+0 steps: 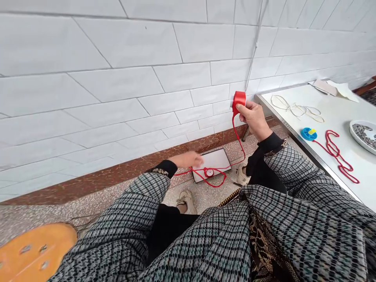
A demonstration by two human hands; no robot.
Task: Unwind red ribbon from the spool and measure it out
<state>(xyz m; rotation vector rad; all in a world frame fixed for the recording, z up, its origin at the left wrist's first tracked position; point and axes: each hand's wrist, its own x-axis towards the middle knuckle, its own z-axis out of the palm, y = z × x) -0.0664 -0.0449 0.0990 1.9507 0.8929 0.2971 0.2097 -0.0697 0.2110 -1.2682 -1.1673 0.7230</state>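
Raised in front of the tiled wall, my right hand (253,118) grips a roll of red ribbon (240,98) between thumb and fingers. A red cord (239,135) hangs down from beside the roll to the low white rectangular panel (219,157) with a dark edge. My left hand (188,159) is over the panel's left side, with the cord passing just below it. Motion smears its fingers, so I cannot tell whether they hold the cord. A small round red thing with a white face (208,172) lies among the cord's loops on the panel.
At right, a white table (282,105) bears a blue round container (309,134), a bundle of red cord (335,152), pale string (296,109), papers and a white dish of small grey pieces (361,143). An orange round stool (38,248) stands at lower left.
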